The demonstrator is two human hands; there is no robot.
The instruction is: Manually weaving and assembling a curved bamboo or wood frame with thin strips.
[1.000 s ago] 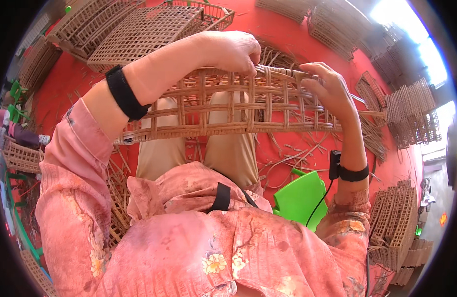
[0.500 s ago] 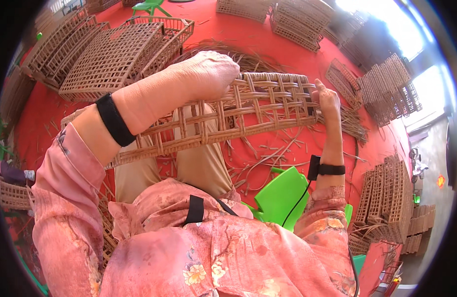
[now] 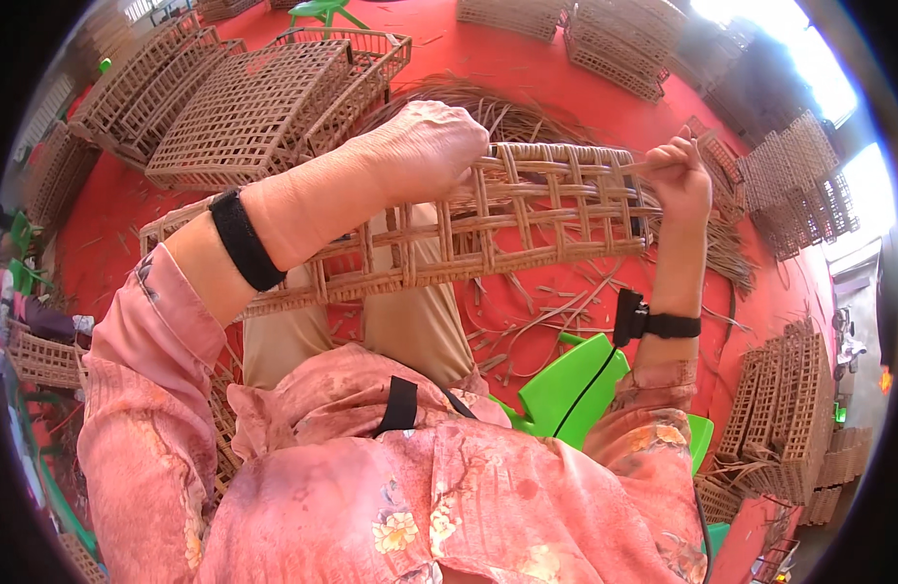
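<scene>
Two hands clamped on woven rattan panel (image 3: 468,229), long axis left-right, left hand (image 3: 425,146) upper edge, right hand (image 3: 678,180) far end

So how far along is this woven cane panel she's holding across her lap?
Most of the woven cane panel already looks done: its open lattice runs from left to right. In hand: the left hand grips the top edge while the right hand pinches a cane strand at the right end. That right edge looks unfinished, and loose strands lie on the red floor.
</scene>
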